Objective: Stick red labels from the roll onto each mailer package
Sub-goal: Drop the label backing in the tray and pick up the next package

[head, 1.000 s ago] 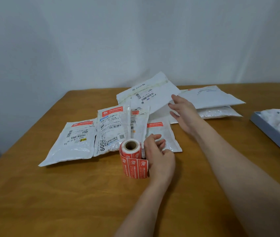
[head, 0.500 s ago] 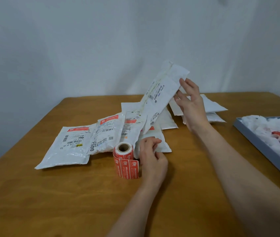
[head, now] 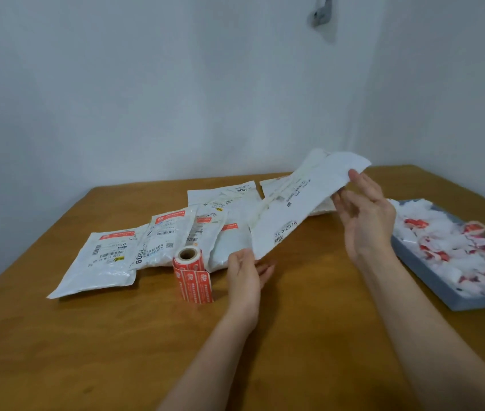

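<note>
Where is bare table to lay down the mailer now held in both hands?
Bare wood lies in front of the label roll and between the forearms, right up to the near table edge. Crowded: the labelled mailers behind the roll, and the grey tray at right.

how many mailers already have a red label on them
4, overlapping in a row left of the roll: the leftmost, the next, a narrow one, and one beside the lifted mailer. Others may hide labels.

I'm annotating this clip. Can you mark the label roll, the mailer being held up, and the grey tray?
label roll (head: pixel 194 277): head view, red outer wrap.
held mailer (head: pixel 294 215): head view, middle of its white face.
grey tray (head: pixel 431 277): head view, near side wall.
</note>
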Motion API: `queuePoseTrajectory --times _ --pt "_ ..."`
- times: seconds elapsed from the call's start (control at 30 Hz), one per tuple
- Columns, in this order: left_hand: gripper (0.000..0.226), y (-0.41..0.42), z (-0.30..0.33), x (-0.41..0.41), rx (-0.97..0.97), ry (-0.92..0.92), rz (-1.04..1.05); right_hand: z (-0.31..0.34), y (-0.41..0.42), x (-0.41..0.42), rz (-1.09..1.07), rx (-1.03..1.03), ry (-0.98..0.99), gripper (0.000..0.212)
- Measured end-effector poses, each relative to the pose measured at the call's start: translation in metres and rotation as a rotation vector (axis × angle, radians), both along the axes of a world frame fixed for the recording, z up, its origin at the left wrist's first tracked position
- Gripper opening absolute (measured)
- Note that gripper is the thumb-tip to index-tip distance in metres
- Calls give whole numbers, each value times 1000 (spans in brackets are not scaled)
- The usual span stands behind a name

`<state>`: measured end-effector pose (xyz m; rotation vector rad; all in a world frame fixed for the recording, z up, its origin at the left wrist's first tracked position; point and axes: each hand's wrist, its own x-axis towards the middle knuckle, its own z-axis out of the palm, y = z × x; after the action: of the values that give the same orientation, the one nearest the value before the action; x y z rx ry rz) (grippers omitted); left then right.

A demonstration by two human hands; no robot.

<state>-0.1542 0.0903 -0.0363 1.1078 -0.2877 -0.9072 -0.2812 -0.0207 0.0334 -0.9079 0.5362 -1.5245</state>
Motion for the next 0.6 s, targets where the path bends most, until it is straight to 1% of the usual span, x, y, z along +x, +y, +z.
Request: queuePoseTrajectory --times 0.07,0.2,0.3,0.43,0.53,0.6 --pt "5 3 2 -3 -21 29 -1 -7 4 -16 -15 43 6 29" --pt "27 10 6 -8 21 3 -25 -19 17 -39 -71 135 49 20" --pt "30 14 8 -6 103 -76 -18 -30 19 -47 -194 209 119 14" --pt "42 28 10 -8 222 -217 -83 -36 23 -62 -440 327 291 16" --pt "43 34 14 -5 339 -308 -189 -40 21 -64 -602 293 462 13" --pt "40 41 17 -5 455 -405 -273 -43 20 -67 -650 225 585 11"
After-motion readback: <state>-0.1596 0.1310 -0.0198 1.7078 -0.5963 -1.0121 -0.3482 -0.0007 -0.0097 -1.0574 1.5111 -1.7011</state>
